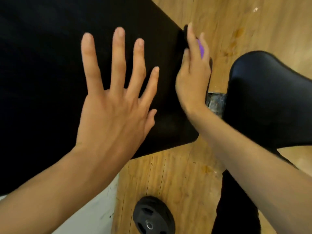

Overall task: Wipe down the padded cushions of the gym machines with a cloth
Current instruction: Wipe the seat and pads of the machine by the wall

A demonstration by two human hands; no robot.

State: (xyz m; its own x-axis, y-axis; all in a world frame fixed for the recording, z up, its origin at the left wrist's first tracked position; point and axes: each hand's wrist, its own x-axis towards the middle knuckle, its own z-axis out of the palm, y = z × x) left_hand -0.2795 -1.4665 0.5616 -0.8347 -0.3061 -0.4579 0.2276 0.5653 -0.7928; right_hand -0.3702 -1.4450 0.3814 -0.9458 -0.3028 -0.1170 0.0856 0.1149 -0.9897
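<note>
A large black padded cushion [50, 65] fills the upper left of the head view. My left hand [114, 102] lies flat on it with fingers spread and straight. My right hand [194, 71] is at the cushion's right side edge, fingers extended along it, pressing a purple cloth [200, 48] against that edge. Only a small strip of the cloth shows beyond my fingers. A second black padded seat [270, 98] sits to the right of my right forearm.
Wooden floor [177, 174] lies below and around the pads. A black weight plate [152, 217] rests on the floor at the bottom centre. A scuffed metal frame part [216, 102] shows between the two pads. A white surface [87, 217] is at lower left.
</note>
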